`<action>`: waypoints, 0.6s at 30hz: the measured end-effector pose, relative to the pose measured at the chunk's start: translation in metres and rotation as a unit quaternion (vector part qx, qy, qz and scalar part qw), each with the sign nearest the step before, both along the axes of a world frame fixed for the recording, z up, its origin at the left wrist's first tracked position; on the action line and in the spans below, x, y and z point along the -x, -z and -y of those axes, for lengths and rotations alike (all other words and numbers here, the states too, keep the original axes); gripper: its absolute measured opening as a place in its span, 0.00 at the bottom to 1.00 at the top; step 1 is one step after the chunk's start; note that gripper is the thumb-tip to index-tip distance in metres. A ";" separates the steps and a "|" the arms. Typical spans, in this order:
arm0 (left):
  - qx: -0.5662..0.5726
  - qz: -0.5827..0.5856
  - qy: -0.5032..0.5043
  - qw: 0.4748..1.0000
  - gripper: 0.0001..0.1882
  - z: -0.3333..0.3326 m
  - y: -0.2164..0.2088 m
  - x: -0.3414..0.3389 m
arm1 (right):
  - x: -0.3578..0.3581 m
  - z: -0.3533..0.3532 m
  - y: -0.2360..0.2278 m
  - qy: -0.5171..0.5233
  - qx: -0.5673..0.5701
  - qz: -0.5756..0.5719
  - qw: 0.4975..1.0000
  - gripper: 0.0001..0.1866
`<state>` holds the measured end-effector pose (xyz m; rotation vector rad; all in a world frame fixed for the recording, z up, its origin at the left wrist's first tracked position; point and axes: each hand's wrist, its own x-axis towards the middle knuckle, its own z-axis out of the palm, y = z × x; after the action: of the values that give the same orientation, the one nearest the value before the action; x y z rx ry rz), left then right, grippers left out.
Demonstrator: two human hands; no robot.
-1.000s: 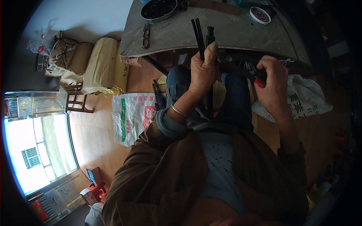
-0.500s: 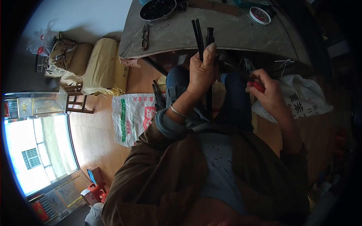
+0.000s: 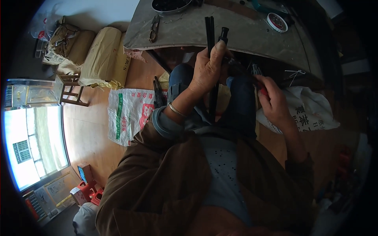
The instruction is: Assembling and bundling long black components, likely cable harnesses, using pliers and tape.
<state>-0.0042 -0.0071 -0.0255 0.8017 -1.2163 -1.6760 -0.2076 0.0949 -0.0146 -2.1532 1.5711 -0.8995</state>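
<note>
Black, slim rods [image 3: 210, 34] stand up out of the left hand [image 3: 208, 69], which is wrapped firmly around them over the person's lap, just in front of the table's near edge. Beside them, beneath the thumb, the same hand grips a black piece with a flared top [image 3: 223, 34]; dark lengths also show below the fist. The right hand [image 3: 273, 104] is closed on a red-handled tool [image 3: 263, 90], its dark front end pointing toward the left hand; whether it touches anything is too dim to tell. A bracelet [image 3: 176, 110] circles the left wrist, and blue jeans [image 3: 239, 104] show under the hands. On the grey table [image 3: 185, 33] lie a pair of pliers [image 3: 154, 30] at the left, a round pan [image 3: 170, 13] at the far edge and a white-rimmed dish [image 3: 274, 27] at the right. On the wooden floor, more dark rods [image 3: 158, 96] lie by a printed white sack [image 3: 128, 116] to the left, near a small stool [image 3: 71, 93]; another white sack [image 3: 309, 108] slumps at the right.
</note>
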 end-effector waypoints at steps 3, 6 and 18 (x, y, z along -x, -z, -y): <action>-0.011 -0.027 -0.011 1.000 0.26 -0.004 0.000 -0.001 | -0.001 -0.012 -0.007 0.019 -0.310 0.243 0.919 0.15; 0.022 -0.015 -0.014 1.000 0.26 -0.008 -0.001 0.005 | 0.006 -0.019 -0.006 -0.076 -0.518 0.461 0.717 0.13; 0.017 -0.020 -0.004 1.000 0.26 -0.006 -0.005 -0.006 | 0.002 -0.021 0.011 -0.103 -0.469 0.448 0.754 0.11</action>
<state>0.0015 -0.0014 -0.0203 0.7488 -1.2100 -1.6520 -0.2092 0.1157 -0.0255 -0.8884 0.8981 -0.6557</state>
